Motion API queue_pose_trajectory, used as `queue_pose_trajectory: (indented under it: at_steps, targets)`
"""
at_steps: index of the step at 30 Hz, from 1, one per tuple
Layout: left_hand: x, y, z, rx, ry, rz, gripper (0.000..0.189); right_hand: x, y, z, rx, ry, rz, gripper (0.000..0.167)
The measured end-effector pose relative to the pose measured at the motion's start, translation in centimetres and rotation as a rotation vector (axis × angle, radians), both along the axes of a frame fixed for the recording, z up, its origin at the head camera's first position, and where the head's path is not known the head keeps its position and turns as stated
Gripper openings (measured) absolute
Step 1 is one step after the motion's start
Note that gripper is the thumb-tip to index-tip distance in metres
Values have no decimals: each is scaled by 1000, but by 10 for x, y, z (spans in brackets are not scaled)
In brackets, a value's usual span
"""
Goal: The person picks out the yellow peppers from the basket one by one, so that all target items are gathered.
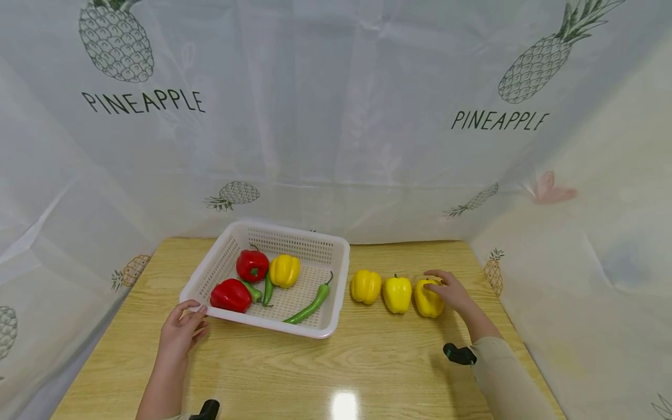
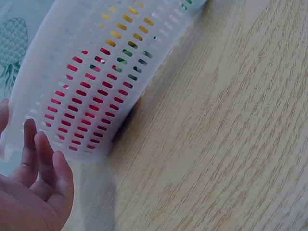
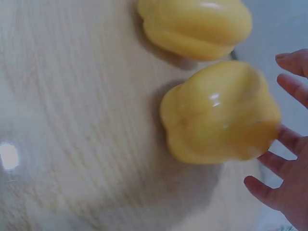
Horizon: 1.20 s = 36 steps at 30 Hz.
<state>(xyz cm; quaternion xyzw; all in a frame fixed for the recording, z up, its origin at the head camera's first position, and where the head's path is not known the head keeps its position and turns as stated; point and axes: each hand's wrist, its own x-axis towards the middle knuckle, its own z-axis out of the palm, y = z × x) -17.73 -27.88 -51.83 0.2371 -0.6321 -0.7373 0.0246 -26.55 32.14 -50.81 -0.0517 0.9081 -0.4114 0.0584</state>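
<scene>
At the near left corner of a white plastic basket (image 1: 328, 326), my left hand (image 1: 181, 329) grips the rim. In the left wrist view, several fingers (image 2: 45, 159) of this hand bend against the slotted wall. My right hand (image 1: 454, 290) is at the rightmost yellow bell pepper (image 1: 427, 304), fingers spread around its top. The right wrist view shows two fingertips at the stem end of that pepper (image 3: 216, 115), with the other fingers apart from it. Two more yellow bell peppers, a middle one (image 1: 397, 294) and a left one (image 1: 366, 286), stand beside it in a row.
Inside the basket lie two red bell peppers (image 1: 231, 295), one yellow bell pepper (image 1: 284, 270) and several green chili peppers (image 1: 312, 306). Pineapple-printed sheeting (image 1: 315, 116) hangs behind and beside the wooden table (image 1: 294, 373).
</scene>
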Motion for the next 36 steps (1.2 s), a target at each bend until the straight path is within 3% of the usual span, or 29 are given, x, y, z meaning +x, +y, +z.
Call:
queue_pose_trajectory:
  at_steps: [8,18,24,28,36]
  targets:
    - [3,0,1,8,3,15,20,-2,-18,27,49,52,16,46]
    - [6,3,2,14,46,-4,19,5,-62,62,-25,13,180,53]
    - [8,3,3,3,26,3,21,8,-93,78,-98,15,255,52]
    - [9,4,5,-7,14,0,22,5,-117,80,-128,32,283,49]
    - [11,8,7,-31,-18,-13,27,1,-163,67,-187,21,355,42]
